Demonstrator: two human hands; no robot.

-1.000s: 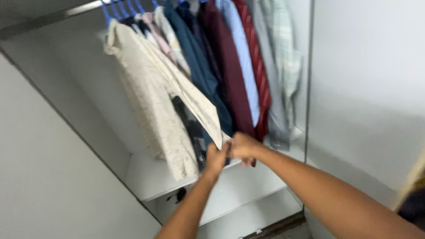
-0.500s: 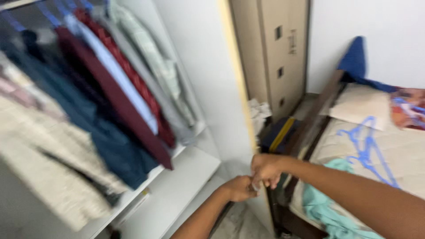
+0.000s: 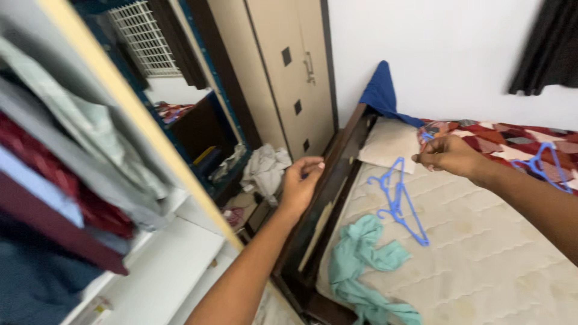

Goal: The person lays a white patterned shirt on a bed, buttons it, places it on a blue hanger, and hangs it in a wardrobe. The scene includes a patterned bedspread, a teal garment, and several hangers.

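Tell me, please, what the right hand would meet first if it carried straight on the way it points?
Probably the cream pillow just beyond the right hand, at the bed's head; depth is unclear.

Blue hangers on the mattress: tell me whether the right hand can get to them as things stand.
Probably yes. The right hand hovers just above and beside the blue hangers, which lie bare on the mattress. Nothing sits between them; the teal cloth lies off to the side.

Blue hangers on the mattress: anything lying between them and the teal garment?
Head view: nothing. Bare quilted mattress separates the blue hangers from the teal garment; they lie close together, and contact cannot be ruled out.
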